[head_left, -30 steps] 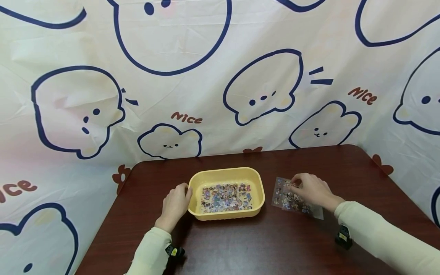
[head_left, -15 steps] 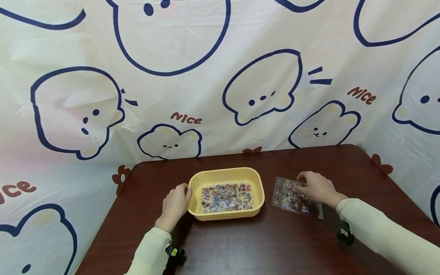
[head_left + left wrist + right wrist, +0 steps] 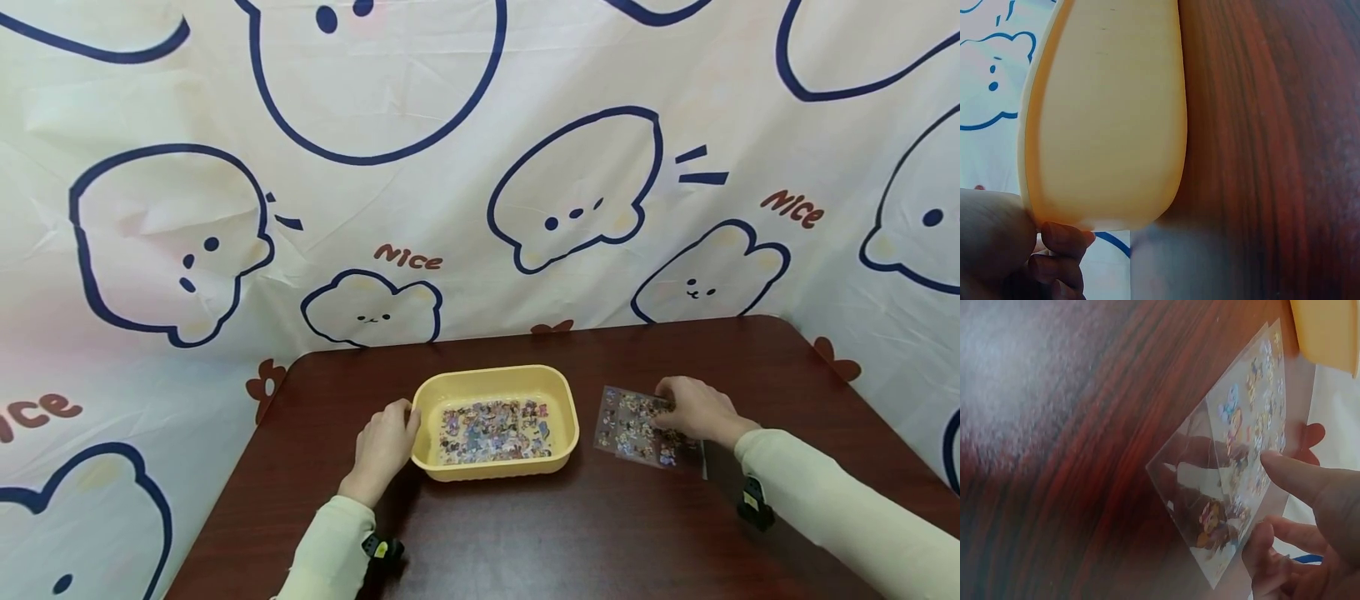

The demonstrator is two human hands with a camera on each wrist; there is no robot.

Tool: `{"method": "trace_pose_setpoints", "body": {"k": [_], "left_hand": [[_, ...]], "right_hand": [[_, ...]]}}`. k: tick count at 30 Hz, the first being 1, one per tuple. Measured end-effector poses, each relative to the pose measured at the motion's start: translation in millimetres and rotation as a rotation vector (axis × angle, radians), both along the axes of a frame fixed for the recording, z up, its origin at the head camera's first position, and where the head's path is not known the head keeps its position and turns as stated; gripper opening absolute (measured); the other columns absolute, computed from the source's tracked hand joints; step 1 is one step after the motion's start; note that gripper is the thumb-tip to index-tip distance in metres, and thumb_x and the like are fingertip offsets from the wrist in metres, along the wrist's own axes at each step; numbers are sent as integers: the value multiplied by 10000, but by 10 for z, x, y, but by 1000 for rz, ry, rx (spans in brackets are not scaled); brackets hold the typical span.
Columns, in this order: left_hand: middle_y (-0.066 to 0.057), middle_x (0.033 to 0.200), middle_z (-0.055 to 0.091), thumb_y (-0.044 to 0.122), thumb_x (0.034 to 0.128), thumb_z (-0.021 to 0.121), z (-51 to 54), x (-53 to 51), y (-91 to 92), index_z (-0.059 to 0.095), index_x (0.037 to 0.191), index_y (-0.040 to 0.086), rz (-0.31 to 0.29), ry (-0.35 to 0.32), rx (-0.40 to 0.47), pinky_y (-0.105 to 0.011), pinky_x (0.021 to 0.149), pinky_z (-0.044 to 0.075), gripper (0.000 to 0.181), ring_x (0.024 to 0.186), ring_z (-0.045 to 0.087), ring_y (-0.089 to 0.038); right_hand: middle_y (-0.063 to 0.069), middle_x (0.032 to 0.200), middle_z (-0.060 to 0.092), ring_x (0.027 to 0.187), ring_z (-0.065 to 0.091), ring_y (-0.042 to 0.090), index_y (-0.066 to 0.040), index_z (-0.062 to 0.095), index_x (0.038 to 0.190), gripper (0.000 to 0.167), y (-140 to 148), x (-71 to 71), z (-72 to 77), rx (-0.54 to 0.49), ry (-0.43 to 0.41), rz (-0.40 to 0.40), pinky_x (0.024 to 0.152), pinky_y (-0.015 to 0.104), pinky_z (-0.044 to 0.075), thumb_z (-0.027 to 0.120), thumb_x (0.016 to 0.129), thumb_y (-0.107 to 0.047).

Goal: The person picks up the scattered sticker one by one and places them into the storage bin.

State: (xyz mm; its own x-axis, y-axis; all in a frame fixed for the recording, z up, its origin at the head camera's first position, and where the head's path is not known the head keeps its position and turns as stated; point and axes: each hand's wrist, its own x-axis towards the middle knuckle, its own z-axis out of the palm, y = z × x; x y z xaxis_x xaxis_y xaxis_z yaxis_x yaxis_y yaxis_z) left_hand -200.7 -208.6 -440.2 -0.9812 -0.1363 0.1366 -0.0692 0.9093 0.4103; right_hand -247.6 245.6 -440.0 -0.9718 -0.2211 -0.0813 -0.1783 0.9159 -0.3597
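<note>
A shallow yellow plastic tray (image 3: 441, 473) stands mid-table, with many small colourful printed pieces on clear sheets (image 3: 495, 433) lying in it. My left hand (image 3: 384, 446) grips the tray's left end; in the left wrist view its curled fingers (image 3: 1063, 240) sit against the rim. To the right of the tray, overlapping clear sticker sheets (image 3: 626, 429) with small printed figures lie on the table. Over their right part is my right hand (image 3: 697, 408). In the right wrist view its thumb (image 3: 1291, 475) and bent fingers (image 3: 1263, 540) are apart at the sheets' edge, with nothing visible between them.
The dark brown wooden table (image 3: 525, 542) has rounded far corners. Behind it hangs a pale cloth (image 3: 420, 200) printed with blue cartoon outlines. A black wrist camera (image 3: 753, 504) is worn on the right wrist, another black device (image 3: 382, 548) on the left.
My right hand has shifted a little to the right over the sheets, showing more of the stickers. My left hand and the tray have stayed in place.
</note>
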Motion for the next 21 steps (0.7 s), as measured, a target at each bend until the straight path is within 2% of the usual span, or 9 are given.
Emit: {"method": "trace_pose_setpoints", "body": {"k": [4, 8, 14, 17, 21], "left_hand": [[-176, 936, 745, 258, 1025, 569, -4, 5, 5, 692, 1153, 5, -3, -2, 1, -426, 572, 497, 309, 672, 662, -248], [-174, 935, 746, 265, 1022, 573, 3, 3, 4, 694, 1148, 10, -2, 1, 7, -431, 573, 495, 309, 671, 661, -250], [-173, 950, 748, 267, 1022, 572, 4, 0, 1, 696, 1149, 16, 5, -5, 7, -439, 583, 500, 308, 687, 668, -259], [-180, 969, 749, 264, 1022, 571, 0, -5, 0, 696, 1158, 17, 8, -3, 5, -452, 598, 508, 308, 712, 681, -274], [-179, 961, 749, 273, 1025, 566, -2, -11, 1, 695, 1162, 19, 10, -5, 3, -453, 599, 509, 316, 711, 682, -277]], "right_hand": [[261, 1199, 672, 981, 653, 338, 54, 642, 1220, 584, 19, -19, -9, 19, -5, 8, 756, 517, 533, 845, 807, -306], [269, 1218, 664, 1025, 653, 379, 66, 634, 1235, 633, 31, -24, 25, 39, -8, 23, 764, 535, 529, 855, 798, -336], [237, 1153, 673, 897, 627, 285, 57, 635, 1185, 578, 12, -41, 46, 45, -36, 24, 714, 483, 513, 856, 803, -315], [193, 1075, 675, 818, 589, 244, 25, 643, 1111, 492, 0, -50, 53, 40, -61, 11, 662, 433, 477, 855, 807, -298], [167, 1034, 666, 789, 574, 243, 9, 635, 1080, 453, -5, -56, 53, 32, -84, 6, 638, 405, 447, 853, 811, -283]]}}
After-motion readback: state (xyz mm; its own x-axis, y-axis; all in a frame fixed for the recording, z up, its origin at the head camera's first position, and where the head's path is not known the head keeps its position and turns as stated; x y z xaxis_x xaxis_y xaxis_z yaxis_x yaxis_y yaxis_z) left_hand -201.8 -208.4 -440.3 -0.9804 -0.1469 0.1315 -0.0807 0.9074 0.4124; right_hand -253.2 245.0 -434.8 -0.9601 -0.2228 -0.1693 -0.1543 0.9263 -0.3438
